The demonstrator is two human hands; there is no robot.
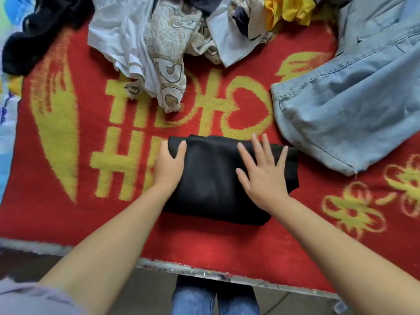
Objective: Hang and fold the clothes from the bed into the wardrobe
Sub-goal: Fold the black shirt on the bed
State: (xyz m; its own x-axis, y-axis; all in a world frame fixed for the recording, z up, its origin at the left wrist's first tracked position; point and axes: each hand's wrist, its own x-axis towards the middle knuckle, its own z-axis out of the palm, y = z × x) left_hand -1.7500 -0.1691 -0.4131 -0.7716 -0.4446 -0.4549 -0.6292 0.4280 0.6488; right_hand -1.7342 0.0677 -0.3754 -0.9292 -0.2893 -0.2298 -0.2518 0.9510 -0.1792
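Note:
A folded black garment point(211, 178) lies on the red and yellow blanket point(91, 137) near the bed's front edge. My left hand point(169, 164) holds the garment's left end, thumb on top and fingers curled round the edge. My right hand point(264, 171) lies flat on the garment's right half with its fingers spread. The wardrobe is out of view.
Light blue jeans point(345, 105) lie at the right. A heap of white and beige printed clothes point(159, 48) sits at the back, with a yellow piece point(288, 7) and a dark garment point(38, 30) at the back left. The bed's front edge point(204, 272) runs below.

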